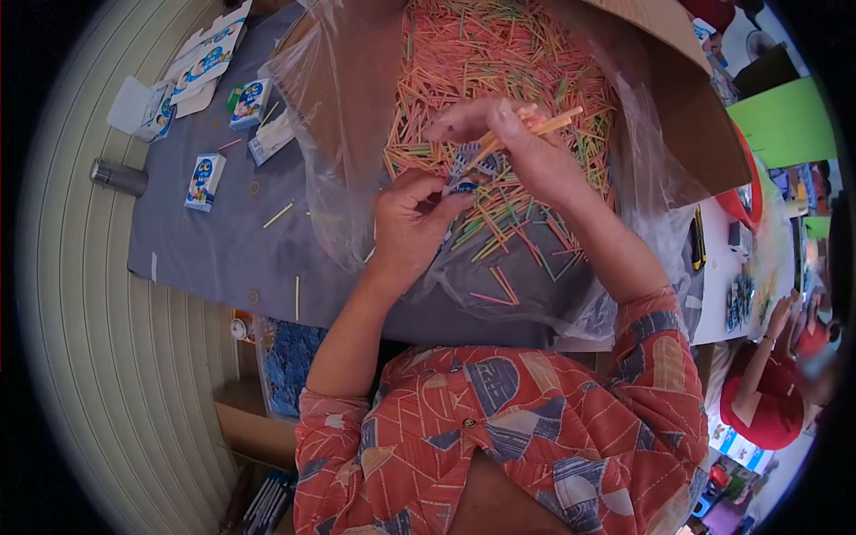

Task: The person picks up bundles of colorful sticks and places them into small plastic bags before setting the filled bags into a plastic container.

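My left hand [410, 223] pinches a small, see-through packet [465, 168] with blue and white print. Just above it, my right hand [539, 160] is closed around a small bunch of thin, pale orange sticks [557, 122]. The lower ends of these sticks overlap the packet's mouth in this view. Under both hands lies a large heap of thin pink, yellow and green sticks [499, 53], in a cardboard box [687, 116] lined with clear plastic [325, 143]. Some sticks spill over the near side of the liner.
Small blue-and-white boxes [205, 183] stand on the left of the grey-covered table [241, 241], near a metal flask [119, 176]. A few loose sticks [278, 215] lie there too. Below the table edge sits a bin of blue packets [292, 366]. A person in red [767, 392] is at the right.
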